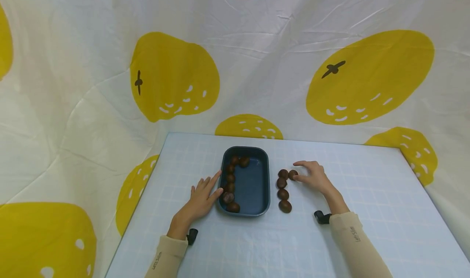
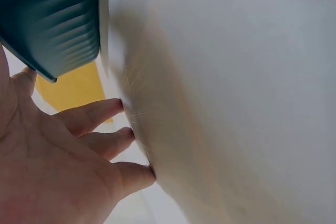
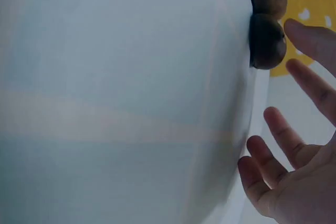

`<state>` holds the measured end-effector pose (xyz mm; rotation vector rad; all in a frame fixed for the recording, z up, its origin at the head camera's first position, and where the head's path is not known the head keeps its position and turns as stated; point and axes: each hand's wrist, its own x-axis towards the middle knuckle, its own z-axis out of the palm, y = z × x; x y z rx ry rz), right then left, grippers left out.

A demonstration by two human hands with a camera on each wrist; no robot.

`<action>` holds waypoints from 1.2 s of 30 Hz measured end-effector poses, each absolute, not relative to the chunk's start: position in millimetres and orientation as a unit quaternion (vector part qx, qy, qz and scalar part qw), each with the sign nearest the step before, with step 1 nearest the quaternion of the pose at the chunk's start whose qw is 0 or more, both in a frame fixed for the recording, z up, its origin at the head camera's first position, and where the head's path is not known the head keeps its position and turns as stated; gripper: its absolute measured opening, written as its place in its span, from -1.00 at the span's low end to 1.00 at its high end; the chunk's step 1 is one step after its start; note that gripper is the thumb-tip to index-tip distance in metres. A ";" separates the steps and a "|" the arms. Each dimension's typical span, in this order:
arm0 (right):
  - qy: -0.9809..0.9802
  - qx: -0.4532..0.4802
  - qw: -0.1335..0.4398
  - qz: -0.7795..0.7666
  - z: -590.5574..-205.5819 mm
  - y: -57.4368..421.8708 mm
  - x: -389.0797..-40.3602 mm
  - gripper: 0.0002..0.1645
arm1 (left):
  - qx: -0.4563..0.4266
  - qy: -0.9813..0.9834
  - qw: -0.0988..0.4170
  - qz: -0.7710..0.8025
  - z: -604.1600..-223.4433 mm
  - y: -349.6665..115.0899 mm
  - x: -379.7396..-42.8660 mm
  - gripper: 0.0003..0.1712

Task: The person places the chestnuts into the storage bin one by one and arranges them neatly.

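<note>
A dark blue rectangular tray (image 1: 253, 215) holds several brown chestnuts (image 1: 230, 178), lined along its left side and bending right at the far end. Beside the tray's left wall, my left hand (image 1: 201, 198) lies with spread fingers. Its index finger reaches the rim, while the other fingertips touch the tabletop in the left wrist view. More chestnuts (image 1: 282, 194) form a column right of the tray. My right hand (image 1: 315, 178) is at the far end of it, thumb and index parted around a chestnut (image 3: 268, 41). The right wrist view shows these fingers spread, not gripping it.
The table (image 1: 235, 245) has a pale blue checked cover. Behind it hangs a white cloth (image 1: 257, 78) printed with big yellow fruits. Each wrist carries a small black camera, one by the left cuff (image 1: 191, 236) and one by the right (image 1: 322, 217).
</note>
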<state>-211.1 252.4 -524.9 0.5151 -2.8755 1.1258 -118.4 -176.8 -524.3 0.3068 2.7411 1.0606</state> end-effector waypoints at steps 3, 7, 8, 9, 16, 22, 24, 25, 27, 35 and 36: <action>-0.931 0.158 0.002 0.330 -530.5 252.7 -211.1 -0.48 | 0.103 0.924 0.094 0.356 -523.9 -177.0 -118.0 -0.29; -0.942 0.118 -0.028 0.314 -533.9 250.8 -210.0 -0.47 | 0.103 0.925 0.099 0.352 -523.3 -177.7 -118.4 -0.29; -0.943 0.109 -0.035 0.313 -534.3 250.5 -209.4 -0.47 | 0.102 0.925 0.102 0.350 -523.0 -177.7 -118.6 -0.29; -0.944 0.102 -0.039 0.312 -534.4 250.0 -209.0 -0.48 | 0.103 0.926 0.102 0.349 -523.1 -177.8 -118.8 -0.29; -0.946 0.091 -0.044 0.310 -532.8 248.4 -205.2 -0.54 | 0.102 0.925 0.092 0.355 -523.0 -177.1 -117.7 -0.29; -0.946 0.092 -0.041 0.308 -531.8 246.8 -202.8 -0.56 | 0.103 0.925 0.085 0.357 -523.5 -176.5 -116.9 -0.28; -0.946 0.089 -0.042 0.310 -530.9 246.5 -202.1 -0.57 | 0.103 0.924 0.088 0.357 -523.4 -176.5 -117.0 -0.29; -0.946 0.088 -0.040 0.311 -530.5 246.5 -202.1 -0.56 | 0.103 0.925 0.091 0.355 -523.5 -176.6 -117.2 -0.29; -0.946 0.085 -0.038 0.310 -529.6 246.4 -202.3 -0.54 | 0.101 0.925 0.096 0.352 -523.6 -176.8 -117.6 -0.29; -0.932 0.111 -0.002 0.345 -522.1 244.3 -204.8 -0.53 | 0.108 0.927 0.081 0.349 -525.8 -177.3 -117.9 -0.28; -0.929 0.116 0.001 0.353 -520.5 243.5 -205.0 -0.53 | 0.108 0.928 0.080 0.349 -525.7 -177.3 -117.8 -0.28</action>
